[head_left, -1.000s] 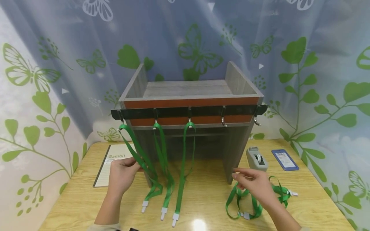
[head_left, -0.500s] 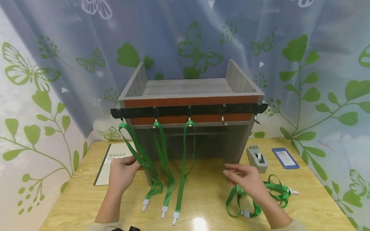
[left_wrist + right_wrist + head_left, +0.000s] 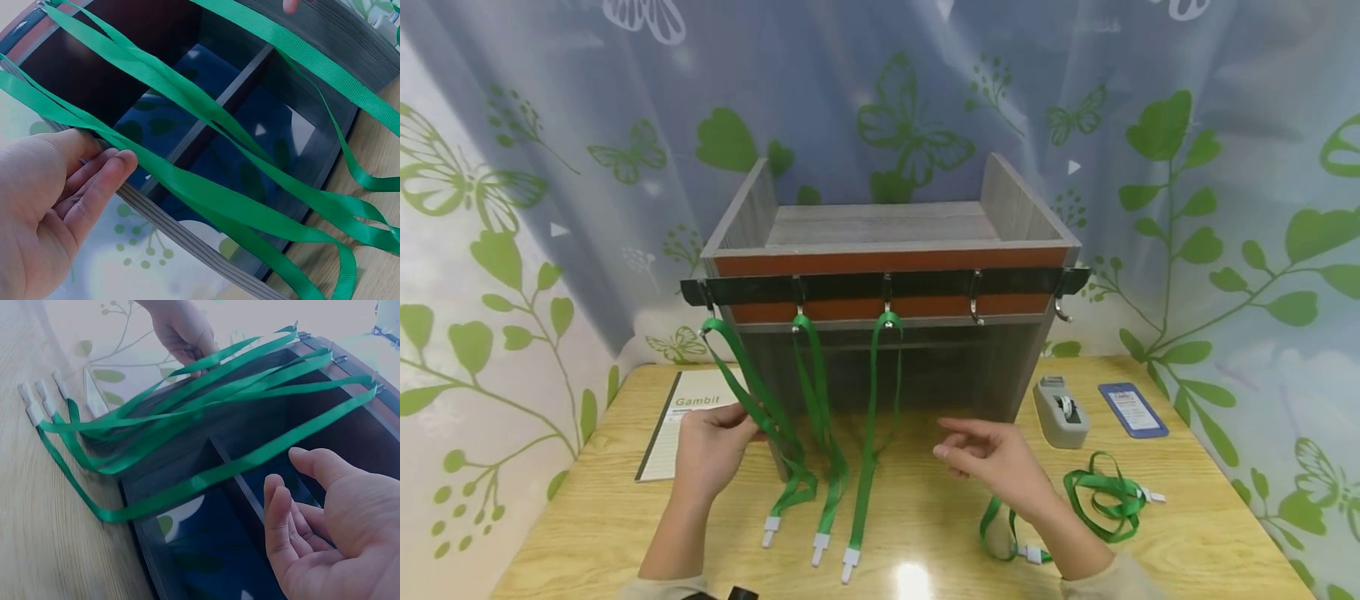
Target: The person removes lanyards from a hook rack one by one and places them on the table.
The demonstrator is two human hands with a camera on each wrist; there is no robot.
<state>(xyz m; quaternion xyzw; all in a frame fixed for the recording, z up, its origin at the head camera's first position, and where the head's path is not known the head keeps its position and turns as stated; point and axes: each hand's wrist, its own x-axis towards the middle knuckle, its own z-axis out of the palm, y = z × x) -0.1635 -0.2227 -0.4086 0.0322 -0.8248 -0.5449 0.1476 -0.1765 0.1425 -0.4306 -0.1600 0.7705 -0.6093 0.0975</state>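
Three green lanyards hang from hooks, the left [image 3: 752, 375], the second [image 3: 818, 400] and the middle one [image 3: 868, 417], white clips downward. My left hand [image 3: 715, 446] is at the left lanyard, beside the front edge of the shelf's left side panel [image 3: 181, 231]. Its fingers [image 3: 103, 181] are bent and overlap the strands; I cannot tell whether they pinch the strap or the panel. My right hand [image 3: 992, 467] hovers before the shelf, right of the middle lanyard, fingers loosely bent and holding nothing. Under its wrist lies another lanyard [image 3: 988, 525], partly hidden.
A grey wooden shelf [image 3: 887, 223] bears a black hook rail [image 3: 850, 287]; its two right hooks carry nothing. At right lie a coiled lanyard [image 3: 1108, 500], a tape dispenser [image 3: 1060, 417] and a blue badge holder [image 3: 1133, 410]. A notebook [image 3: 688, 417] lies at left.
My right hand has moved left, away from the shelf's right panel and the lanyards on the table, toward the middle lanyard. My left hand has stayed in place.
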